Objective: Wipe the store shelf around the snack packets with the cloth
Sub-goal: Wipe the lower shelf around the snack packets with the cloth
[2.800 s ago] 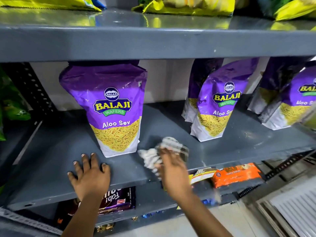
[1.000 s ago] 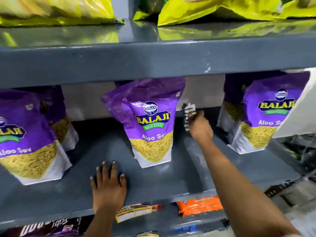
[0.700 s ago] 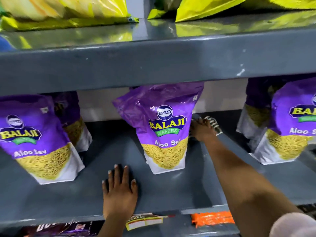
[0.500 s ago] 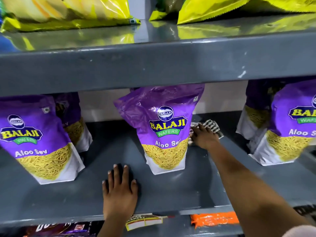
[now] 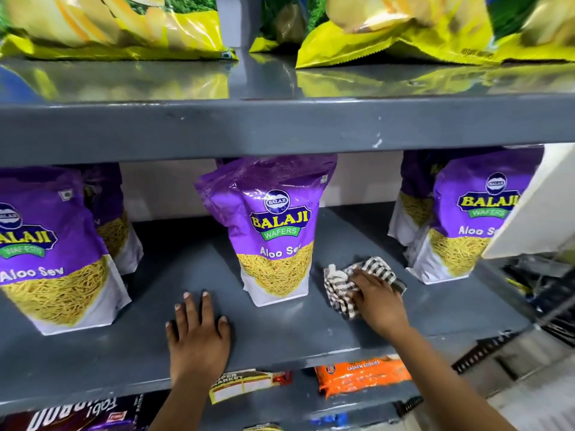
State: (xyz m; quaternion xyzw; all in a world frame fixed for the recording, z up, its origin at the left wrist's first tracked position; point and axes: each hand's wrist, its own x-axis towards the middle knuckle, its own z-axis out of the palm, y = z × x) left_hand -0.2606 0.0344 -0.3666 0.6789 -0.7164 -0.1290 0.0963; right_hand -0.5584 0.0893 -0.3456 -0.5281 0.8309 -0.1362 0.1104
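The grey metal shelf [image 5: 311, 334] carries purple Aloo Sev snack packets: one in the middle [image 5: 270, 231], one at the left [image 5: 46, 250] and one at the right [image 5: 460, 219], with more behind the side ones. My right hand [image 5: 378, 298] presses a black-and-white checked cloth [image 5: 339, 289] flat on the shelf just right of the middle packet. My left hand [image 5: 197, 334] lies flat, fingers spread, on the shelf near its front edge, left of and in front of the middle packet.
The shelf above [image 5: 280, 126] overhangs closely and holds yellow-green chip bags [image 5: 404, 29]. Below lie an orange cookie pack [image 5: 364, 376] and other packs [image 5: 245, 384]. A white panel [image 5: 535, 206] juts in at the right, covering part of the right packet.
My right hand has drawn the cloth from the back of the shelf beside the middle packet toward the front. My left hand has stayed planted.
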